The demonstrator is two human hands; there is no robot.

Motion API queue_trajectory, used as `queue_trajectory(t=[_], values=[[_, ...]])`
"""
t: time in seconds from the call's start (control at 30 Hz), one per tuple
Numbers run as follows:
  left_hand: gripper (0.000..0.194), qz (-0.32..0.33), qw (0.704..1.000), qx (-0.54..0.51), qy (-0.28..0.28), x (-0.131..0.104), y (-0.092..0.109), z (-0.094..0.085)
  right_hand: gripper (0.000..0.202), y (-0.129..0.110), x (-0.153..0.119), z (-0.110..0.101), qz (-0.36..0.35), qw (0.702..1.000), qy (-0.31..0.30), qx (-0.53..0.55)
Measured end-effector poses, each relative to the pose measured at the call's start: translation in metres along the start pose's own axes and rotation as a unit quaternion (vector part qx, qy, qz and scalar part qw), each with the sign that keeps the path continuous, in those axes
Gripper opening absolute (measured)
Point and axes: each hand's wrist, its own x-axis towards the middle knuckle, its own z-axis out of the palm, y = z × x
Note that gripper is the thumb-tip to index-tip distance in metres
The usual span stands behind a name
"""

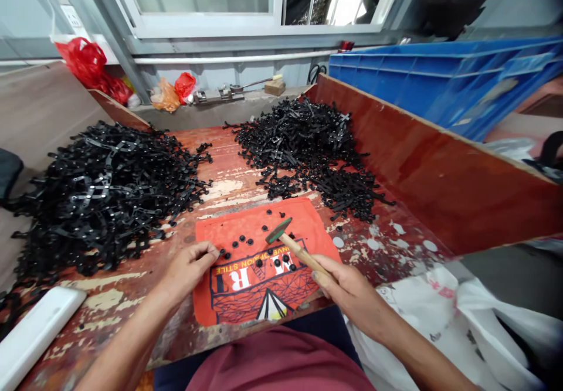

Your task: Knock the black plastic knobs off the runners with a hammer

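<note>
My right hand [341, 281] is wrapped around the wooden handle of a small hammer [303, 253], its green metal head hovering over an orange-red printed cloth [206, 297]. Thumb and forefinger of my left hand [196, 262] are pinched together at the left side of the cloth. Small black round pieces [227, 255] lie right by those fingertips; whether one is between them I cannot tell. Several more black round pieces [241, 238] are scattered over the cloth, some partly behind the hammer.
Heaps of black jointed strips lie to the left [109, 186] and at the back right [299, 133] of the worn red table [224, 168]. A wooden side board [422, 156] borders the right, with a blue crate [409, 80] beyond. A white oblong object [39, 332] sits front left.
</note>
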Motion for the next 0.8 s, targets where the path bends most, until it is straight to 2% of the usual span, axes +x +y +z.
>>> queue_trajectory(t=[0.1,0.4,0.63,0.8], values=[[0.035,-0.004,1.0,0.017,-0.003,0.003,0.0,0.001,0.036,-0.003,0.0,-0.001,0.001,1.0,-0.01,0.001],[0.039,0.04,0.994,0.106,-0.01,0.009,-0.006,0.0,0.037,-0.007,0.0,0.0,-0.007,0.999,-0.018,-0.04],[0.041,0.019,0.999,0.037,-0.002,0.005,-0.003,0.002,0.046,-0.029,0.008,0.005,-0.063,0.994,-0.024,-0.091],[0.041,-0.024,1.0,-0.007,0.007,-0.001,0.001,0.001,0.051,-0.043,0.012,0.007,-0.095,0.989,-0.048,-0.1]])
